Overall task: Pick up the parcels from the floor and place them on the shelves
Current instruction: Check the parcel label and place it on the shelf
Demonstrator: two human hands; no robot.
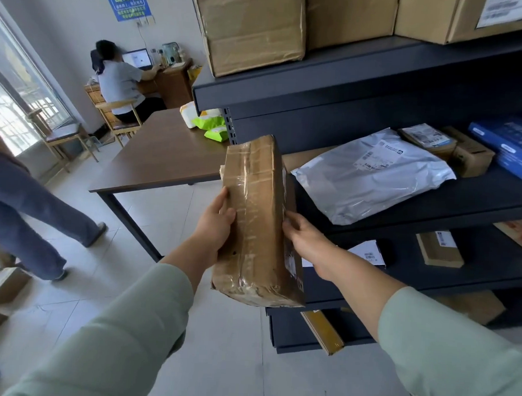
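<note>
- A taped brown parcel (pixel 258 221) is held off the floor, in front of the dark shelves (pixel 403 204), near the end of the middle one.
- It is clamped between the left hand (pixel 215 225) on one long side and the right hand (pixel 304 238) on the other, each grip pressed against the cardboard.
- The bare stretch left of the grey mailer bag (pixel 374 176) looks the best landing place.
- The far end should probably be slid in first, flat, so the bag is not shoved.
</note>
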